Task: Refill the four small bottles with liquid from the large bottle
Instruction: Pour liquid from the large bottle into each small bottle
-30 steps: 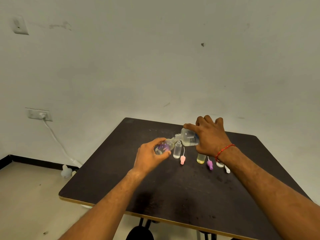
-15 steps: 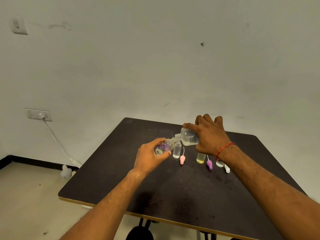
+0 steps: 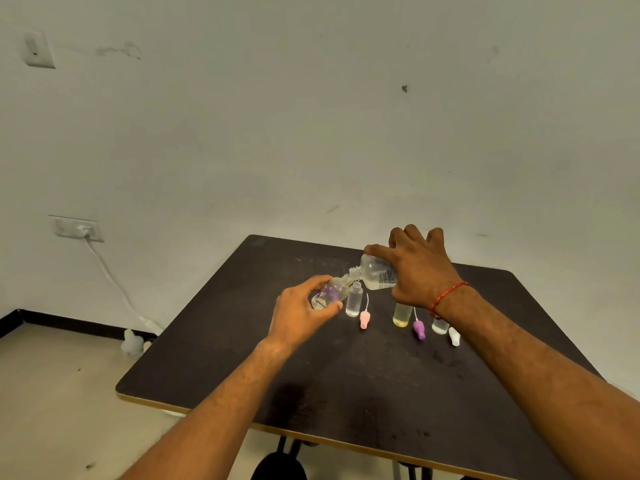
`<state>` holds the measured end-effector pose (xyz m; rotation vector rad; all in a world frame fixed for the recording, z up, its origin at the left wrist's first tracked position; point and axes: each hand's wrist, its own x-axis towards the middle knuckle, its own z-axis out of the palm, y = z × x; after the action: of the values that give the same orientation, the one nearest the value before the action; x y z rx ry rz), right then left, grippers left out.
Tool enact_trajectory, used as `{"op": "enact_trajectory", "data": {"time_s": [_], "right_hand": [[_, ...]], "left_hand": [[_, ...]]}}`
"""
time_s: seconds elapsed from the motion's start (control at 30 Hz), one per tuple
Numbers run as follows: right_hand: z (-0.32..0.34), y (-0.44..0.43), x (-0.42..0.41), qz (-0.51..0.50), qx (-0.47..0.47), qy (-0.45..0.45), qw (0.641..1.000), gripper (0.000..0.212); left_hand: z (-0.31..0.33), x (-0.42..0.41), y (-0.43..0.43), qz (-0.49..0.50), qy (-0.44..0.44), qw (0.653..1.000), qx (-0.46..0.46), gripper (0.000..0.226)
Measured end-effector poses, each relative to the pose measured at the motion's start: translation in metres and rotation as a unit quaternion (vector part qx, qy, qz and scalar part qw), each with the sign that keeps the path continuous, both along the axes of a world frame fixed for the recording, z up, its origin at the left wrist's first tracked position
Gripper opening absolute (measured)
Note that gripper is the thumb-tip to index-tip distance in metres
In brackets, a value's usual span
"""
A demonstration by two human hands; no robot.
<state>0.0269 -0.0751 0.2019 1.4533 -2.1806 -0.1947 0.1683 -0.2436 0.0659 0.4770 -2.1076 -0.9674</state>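
Evidently to pour, the right hand wrapped its fingers round the tilted large bottle at mid-frame, neck to neck with a small bottle gripped aslant in the left hand.

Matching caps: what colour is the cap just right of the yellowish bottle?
Purple pointed plastic cap, head view.
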Motion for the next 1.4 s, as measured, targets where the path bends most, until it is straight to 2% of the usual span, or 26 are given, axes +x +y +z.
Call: {"op": "enact_trajectory", "data": {"time_s": [0.93, 1.4], "right_hand": [[0.011, -0.008, 0.006, 0.012, 0.027, 0.034, 0.999, 0.077], [0.016, -0.011, 0.007, 0.025, 0.037, 0.052, 0.998, 0.073]], "left_hand": [[-0.005, -0.002, -0.005, 0.007, -0.002, 1.0, 0.01, 0.051], [-0.008, -0.005, -0.005, 0.011, -0.005, 1.0, 0.008, 0.058]]}}
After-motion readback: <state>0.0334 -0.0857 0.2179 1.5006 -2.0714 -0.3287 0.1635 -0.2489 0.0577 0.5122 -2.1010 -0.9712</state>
